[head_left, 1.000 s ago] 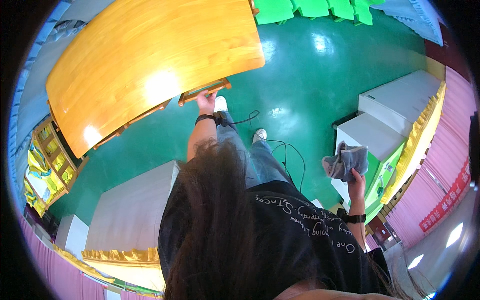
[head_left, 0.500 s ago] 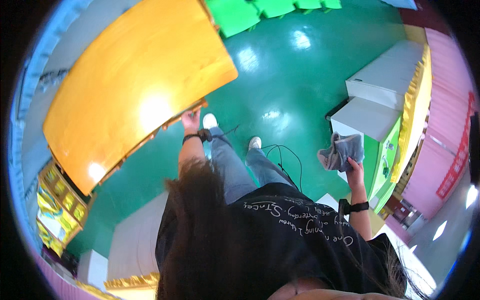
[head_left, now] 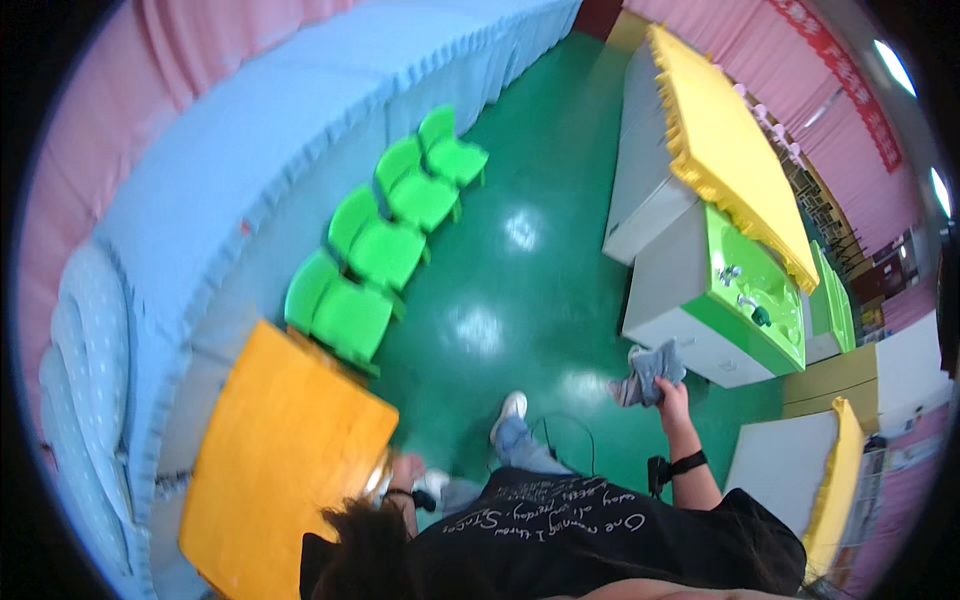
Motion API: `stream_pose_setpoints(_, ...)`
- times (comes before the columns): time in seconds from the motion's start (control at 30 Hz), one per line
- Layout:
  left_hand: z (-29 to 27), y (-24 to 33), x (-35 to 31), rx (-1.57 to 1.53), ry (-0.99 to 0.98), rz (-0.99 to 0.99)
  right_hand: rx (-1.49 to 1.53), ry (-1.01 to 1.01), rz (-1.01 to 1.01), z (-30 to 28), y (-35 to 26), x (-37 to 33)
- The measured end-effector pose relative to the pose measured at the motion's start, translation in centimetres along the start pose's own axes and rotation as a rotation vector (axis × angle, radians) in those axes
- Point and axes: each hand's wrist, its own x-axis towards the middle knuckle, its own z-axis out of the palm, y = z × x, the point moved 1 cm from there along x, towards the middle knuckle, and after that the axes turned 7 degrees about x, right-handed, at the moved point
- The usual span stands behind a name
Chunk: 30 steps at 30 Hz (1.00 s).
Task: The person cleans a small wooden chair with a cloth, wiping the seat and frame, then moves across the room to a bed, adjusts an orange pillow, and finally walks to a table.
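A crumpled grey-blue cloth [head_left: 648,372] hangs out to the right, above the green floor, with my right hand [head_left: 673,394] closed around its lower part. My left hand [head_left: 405,468] is by the right edge of an orange wooden table [head_left: 290,450], low in the picture. Motion blurs its fingers, so I cannot make out whether they touch the table or hold anything. Each wrist carries a black band.
Several green chairs [head_left: 380,240] stand in a row beyond the table, beside a long surface under a blue cloth [head_left: 270,110]. To the right are a green sink unit [head_left: 755,285] and a yellow-covered cabinet [head_left: 725,130]. A black cable [head_left: 590,450] lies near my feet.
My view has swung toward the chairs and the sink, and the table now sits lower in the picture. My left hand remains near the table's edge; my right still holds the cloth.
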Motion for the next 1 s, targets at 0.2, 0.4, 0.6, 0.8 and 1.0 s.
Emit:
stream_pose_setpoints(0.2, 5.3, 11.8, 2.7, 0.105, 0.139, 0.053, 0.225, 0.102, -0.020, -1.5, -2.6, 10.7)
stream_pose_setpoints(0.4, 20.1, 25.5, 2.5, 0.098, 0.139, 0.288, 0.266, 0.130, -0.061, -1.8, -6.4, 20.4)
stream_pose_setpoints(0.6, 30.0, 32.6, 3.0, 0.179, 0.047, 0.352, 0.350, 0.082, -0.014, -0.2, -7.9, 27.8)
stream_pose_setpoints(0.8, 32.9, 35.4, 10.4, 0.065, 0.138, 0.164, 0.344, 0.072, -0.011, 1.5, -8.6, 37.6)
stream_pose_setpoints(1.0, 36.9, 41.3, 20.0, 0.115, 0.204, -0.068, 0.321, 0.084, 0.020, 7.5, -14.2, 49.5)
